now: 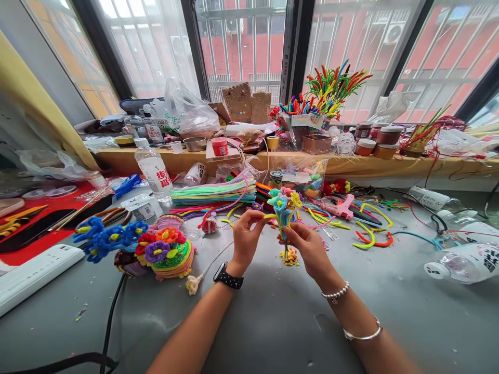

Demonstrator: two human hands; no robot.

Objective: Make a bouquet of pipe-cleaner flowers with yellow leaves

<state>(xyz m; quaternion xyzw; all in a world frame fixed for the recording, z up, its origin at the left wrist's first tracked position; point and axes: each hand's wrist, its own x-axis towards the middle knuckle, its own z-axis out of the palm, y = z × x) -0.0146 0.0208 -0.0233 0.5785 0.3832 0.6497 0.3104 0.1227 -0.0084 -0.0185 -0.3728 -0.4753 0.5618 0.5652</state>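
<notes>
Near the middle of the desk, my right hand [311,248] is closed round a small bouquet of pipe cleaner flowers [283,203], held upright. Its blooms are pale blue, pink and yellow, and thin stems stick out below my fingers. At its left side, my left hand [248,236] pinches a short yellow pipe cleaner [270,215] between thumb and fingertips; whether it is joined to the bouquet I cannot tell. Just under the stems lies a small yellow and pink fuzzy piece [289,257].
To the left stand blue pipe cleaner flowers [113,236] and a colourful flower-topped pot [171,257]. Behind lie bundled pastel pipe cleaners [212,193] and a pink glue gun [338,206]. A plastic bottle [463,264] lies at right; a white power strip [39,275] is at left.
</notes>
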